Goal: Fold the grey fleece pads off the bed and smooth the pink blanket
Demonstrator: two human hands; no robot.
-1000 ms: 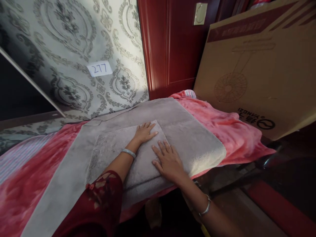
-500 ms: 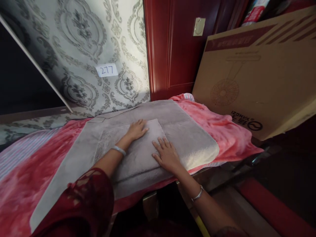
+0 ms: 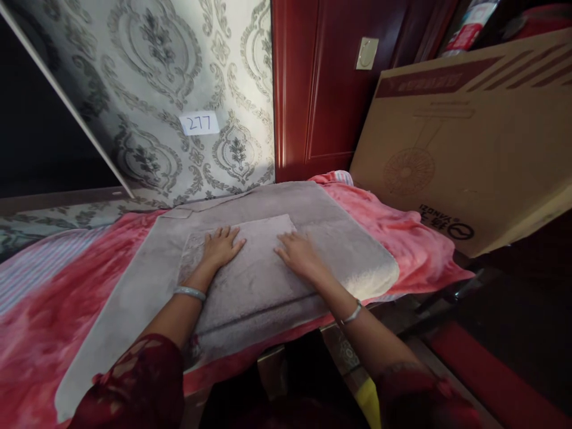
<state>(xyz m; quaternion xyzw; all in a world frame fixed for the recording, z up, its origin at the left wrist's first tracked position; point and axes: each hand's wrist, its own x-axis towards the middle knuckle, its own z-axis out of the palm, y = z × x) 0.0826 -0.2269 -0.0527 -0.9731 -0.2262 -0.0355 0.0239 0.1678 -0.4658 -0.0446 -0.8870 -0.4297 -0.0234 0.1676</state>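
A folded grey plush cloth (image 3: 257, 274) lies on a larger grey plush cover (image 3: 339, 229), its surface mostly smooth. My left hand (image 3: 220, 246) rests flat on its left part, fingers spread. Over its right edge my right hand (image 3: 300, 256) lies palm down with fingers stretched out. Neither hand grips anything. Beneath the grey layers spreads a pink-red plush blanket (image 3: 393, 220), showing at both sides and along the front.
A large cardboard box (image 3: 469, 149) leans at the right against a dark red door (image 3: 313, 89). Behind stands patterned wallpaper with a paper label (image 3: 199, 123) reading 277. A dark screen (image 3: 49, 131) is at the left. A red-labelled bottle (image 3: 471, 27) shows above the box.
My left hand has slid left and slightly toward me across the folded cloth. My right hand has moved a little up, away from me. The camera view has shifted slightly.
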